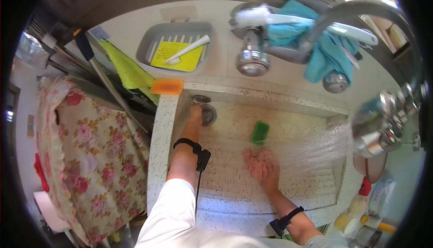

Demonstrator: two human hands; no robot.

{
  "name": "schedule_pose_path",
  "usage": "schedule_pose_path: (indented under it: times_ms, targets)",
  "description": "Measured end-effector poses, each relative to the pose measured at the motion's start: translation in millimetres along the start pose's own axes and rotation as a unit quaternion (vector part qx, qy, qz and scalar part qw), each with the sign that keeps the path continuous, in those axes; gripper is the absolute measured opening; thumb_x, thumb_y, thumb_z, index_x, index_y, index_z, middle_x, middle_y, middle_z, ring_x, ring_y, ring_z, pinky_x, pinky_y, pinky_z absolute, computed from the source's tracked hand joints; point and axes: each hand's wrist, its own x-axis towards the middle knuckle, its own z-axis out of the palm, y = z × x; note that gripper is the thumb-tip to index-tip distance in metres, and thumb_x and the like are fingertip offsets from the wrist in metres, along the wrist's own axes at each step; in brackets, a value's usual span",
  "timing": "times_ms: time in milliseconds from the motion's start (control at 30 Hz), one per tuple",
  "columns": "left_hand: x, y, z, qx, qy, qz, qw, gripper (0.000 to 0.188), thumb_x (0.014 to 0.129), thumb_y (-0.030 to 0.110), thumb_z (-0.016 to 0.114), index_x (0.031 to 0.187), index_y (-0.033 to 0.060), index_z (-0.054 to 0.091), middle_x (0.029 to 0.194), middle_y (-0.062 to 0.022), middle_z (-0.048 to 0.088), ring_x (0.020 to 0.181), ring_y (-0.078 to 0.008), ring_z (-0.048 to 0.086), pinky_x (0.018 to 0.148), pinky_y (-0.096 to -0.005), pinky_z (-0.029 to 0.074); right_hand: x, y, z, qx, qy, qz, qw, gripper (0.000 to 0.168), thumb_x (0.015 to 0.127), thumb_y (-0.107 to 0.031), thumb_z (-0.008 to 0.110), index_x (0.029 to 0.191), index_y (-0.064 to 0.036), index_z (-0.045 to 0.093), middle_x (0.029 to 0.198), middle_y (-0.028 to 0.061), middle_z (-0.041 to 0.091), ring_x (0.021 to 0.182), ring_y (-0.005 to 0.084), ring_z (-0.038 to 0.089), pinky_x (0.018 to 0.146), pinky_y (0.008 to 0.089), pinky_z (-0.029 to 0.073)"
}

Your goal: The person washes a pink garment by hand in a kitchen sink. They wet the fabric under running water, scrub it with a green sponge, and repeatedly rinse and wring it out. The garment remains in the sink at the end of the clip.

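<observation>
My left hand (196, 112) reaches to the far left corner of a speckled stone sink (165, 119), beside the metal drain (208, 115); its fingers are partly hidden, so its hold cannot be told. Over the basin floor, my right hand (272, 170) is closed on a crumpled pink cloth (257, 165). Just beyond the cloth lies a green scrub sponge (260, 133). Water sprays leftwards from a chrome faucet head (368, 139) at the right, towards my right hand. A dark round cap (202, 98) is by the drain, near my left fingertips.
An orange sponge (167, 87) sits on the sink's far left corner. Behind stands a grey tray (142, 50) with a yellow pad (189, 62) and a white brush (192, 47). Blue cloths (324, 58) hang around the tap fittings. Floral fabric (101, 166) covers something at left.
</observation>
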Motion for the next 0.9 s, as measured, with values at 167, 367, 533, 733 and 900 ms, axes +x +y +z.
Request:
schedule_pose_path:
  times_ms: [167, 367, 533, 733, 900]
  targets:
    - [8, 20, -1, -0.201, 0.037, -0.045, 0.978, 0.023, 0.092, 0.018, 0.054, 0.11, 0.0056, 0.059, 0.1, -0.0103, 0.064, 0.084, -0.0219, 0.064, 0.072, -0.0319, 0.052, 11, -18, 9, -0.01, -0.018, 0.011, 1.0, 0.039, 0.094, -0.031, 0.048, 0.123, -0.005, 0.051, 0.12, 0.0154, 0.054, 0.112, 0.0345, 0.049, 0.095, 0.0414, 0.041]
    - [-10, 6, 19, 0.314, 0.041, 0.092, 0.944, 0.012, 0.089, 0.013, 0.059, 0.091, 0.0023, 0.063, 0.077, -0.0122, 0.063, 0.067, -0.0255, 0.064, 0.062, -0.034, 0.054, -7, -8, -14, -0.03, -0.001, 0.064, 0.997, 0.035, 0.095, -0.029, 0.047, 0.12, -0.005, 0.054, 0.113, 0.0171, 0.056, 0.107, 0.0365, 0.05, 0.09, 0.0438, 0.041]
    - [48, -52, -35, 0.542, 0.034, 0.111, 0.832, 0.017, 0.09, 0.017, 0.06, 0.082, 0.0024, 0.063, 0.06, -0.0119, 0.059, 0.054, -0.0251, 0.06, 0.051, -0.0333, 0.054, 8, -40, 9, 0.02, -0.001, 0.033, 0.999, 0.033, 0.095, -0.028, 0.047, 0.116, -0.005, 0.056, 0.108, 0.0186, 0.058, 0.102, 0.0381, 0.051, 0.087, 0.0458, 0.041]
    - [-21, 11, 19, 0.368, -0.032, 0.149, 0.917, 0.017, 0.091, 0.015, 0.059, 0.08, 0.0025, 0.06, 0.078, -0.0112, 0.061, 0.056, -0.0203, 0.058, 0.048, -0.0284, 0.051, -9, -17, -12, -0.009, 0.018, 0.075, 0.997, 0.03, 0.095, -0.026, 0.046, 0.113, -0.004, 0.058, 0.101, 0.0204, 0.06, 0.097, 0.04, 0.052, 0.082, 0.0482, 0.041]
    - [-107, 21, 89, 0.222, -0.15, 0.598, 0.756, 0.03, 0.085, 0.015, 0.061, 0.114, 0.0062, 0.058, 0.115, -0.0129, 0.058, 0.104, -0.0309, 0.054, 0.088, -0.0508, 0.045, 5, -26, -7, 0.012, 0.026, 0.063, 0.998, 0.028, 0.095, -0.024, 0.045, 0.11, -0.004, 0.06, 0.096, 0.0218, 0.061, 0.092, 0.0416, 0.053, 0.079, 0.0501, 0.041]
